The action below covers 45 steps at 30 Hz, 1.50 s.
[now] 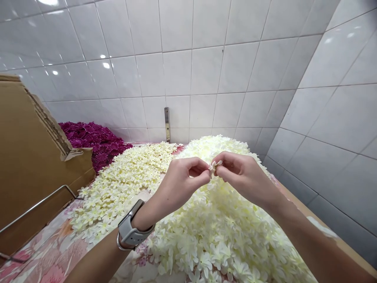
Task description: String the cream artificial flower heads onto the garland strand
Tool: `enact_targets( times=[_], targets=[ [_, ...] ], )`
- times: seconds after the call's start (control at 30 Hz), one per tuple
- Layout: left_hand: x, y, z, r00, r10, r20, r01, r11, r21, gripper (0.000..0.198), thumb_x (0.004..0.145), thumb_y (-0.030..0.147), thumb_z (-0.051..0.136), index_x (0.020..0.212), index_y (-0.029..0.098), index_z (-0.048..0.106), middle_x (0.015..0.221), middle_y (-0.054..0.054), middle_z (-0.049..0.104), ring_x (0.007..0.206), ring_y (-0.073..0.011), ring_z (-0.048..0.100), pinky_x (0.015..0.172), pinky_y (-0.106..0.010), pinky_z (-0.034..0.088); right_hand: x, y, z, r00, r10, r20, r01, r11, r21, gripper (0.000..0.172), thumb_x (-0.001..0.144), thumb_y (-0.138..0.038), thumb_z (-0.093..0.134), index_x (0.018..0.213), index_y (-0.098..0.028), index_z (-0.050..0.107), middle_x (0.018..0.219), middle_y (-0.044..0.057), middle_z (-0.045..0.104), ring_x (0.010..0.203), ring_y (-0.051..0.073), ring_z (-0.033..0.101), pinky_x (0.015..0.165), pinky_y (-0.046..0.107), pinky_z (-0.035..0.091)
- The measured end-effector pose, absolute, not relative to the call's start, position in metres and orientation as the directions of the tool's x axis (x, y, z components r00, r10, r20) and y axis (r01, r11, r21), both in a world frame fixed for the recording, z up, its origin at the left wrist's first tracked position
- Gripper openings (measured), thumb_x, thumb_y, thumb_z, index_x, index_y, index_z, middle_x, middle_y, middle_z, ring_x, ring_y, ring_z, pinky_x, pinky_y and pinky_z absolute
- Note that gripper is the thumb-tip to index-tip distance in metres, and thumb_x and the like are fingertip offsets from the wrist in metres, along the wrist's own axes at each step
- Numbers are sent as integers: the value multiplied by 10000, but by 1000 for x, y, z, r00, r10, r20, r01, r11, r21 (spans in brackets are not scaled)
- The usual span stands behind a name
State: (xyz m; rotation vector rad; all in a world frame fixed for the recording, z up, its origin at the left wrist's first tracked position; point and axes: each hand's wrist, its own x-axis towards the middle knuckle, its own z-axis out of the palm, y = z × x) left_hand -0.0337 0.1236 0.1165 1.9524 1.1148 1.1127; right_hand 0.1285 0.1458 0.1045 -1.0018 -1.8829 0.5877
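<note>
Between my two hands, above a large heap of pale white-yellow flowers [203, 232], is one small white flower [216, 165]. My left hand [185, 179], with a watch [134, 226] on its wrist, pinches the flower's left side between thumb and fingertips. From the other side, the thumb and forefinger of my right hand [241, 175] are closed on the same flower. The fingertips hide part of it. To the left lies a flatter spread of similar flowers [126, 181], with small yellowish centres.
A cardboard box [38, 137] with a torn edge stands at the left, beside a bent metal wire frame [35, 212]. Behind it is a purple flower pile [97, 141]. Floral cloth [53, 255] covers the surface. A metal strip [167, 125] rests against the tiled wall [206, 70].
</note>
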Motion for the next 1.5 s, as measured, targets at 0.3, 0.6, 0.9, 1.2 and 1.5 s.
enact_targets(
  times=[0.3, 0.6, 0.9, 1.2, 1.5],
  targets=[
    [-39, 129, 120, 245, 926, 285, 320, -355, 878, 99, 729, 215, 592, 682, 143, 642, 677, -18, 645, 658, -128, 583, 609, -236, 438, 160, 168, 113, -19, 883, 469, 280, 455, -846, 156, 678, -299, 625, 657, -144, 630, 630, 28, 585, 543, 95, 459, 494, 222, 378],
    [-40, 130, 122, 238, 938, 251, 255, -310, 916, 66, 703, 182, 610, 663, 141, 643, 648, 0, 622, 644, -115, 568, 635, -234, 443, 158, 175, 108, 32, 917, 397, 159, 387, -908, 254, 600, -357, 738, 553, -137, 621, 569, 38, 596, 504, 94, 477, 481, 228, 397],
    [-39, 130, 125, 228, 949, 218, 235, -271, 933, 68, 698, 177, 622, 645, 138, 639, 638, 5, 617, 643, -110, 566, 653, -235, 452, 163, 182, 101, 135, 891, 433, 295, 381, -876, 388, 591, -444, 757, 558, -162, 493, 550, -7, 522, 490, 76, 389, 454, 218, 299],
    [-40, 134, 122, 209, 952, 222, 213, -266, 940, 60, 680, 177, 626, 630, 145, 634, 628, 6, 613, 639, -115, 565, 669, -251, 457, 173, 190, 101, 157, 905, 394, 368, 317, -874, 264, 625, -376, 691, 755, -147, 670, 693, 38, 604, 619, 137, 513, 537, 245, 360],
    [-41, 137, 120, 212, 949, 236, 242, -285, 928, 72, 686, 188, 611, 635, 143, 634, 626, 1, 607, 643, -121, 564, 659, -253, 448, 174, 190, 102, 219, 879, 423, 420, 307, -854, 259, 649, -398, 681, 602, -143, 672, 547, 35, 575, 479, 103, 444, 483, 257, 364]
  ],
)
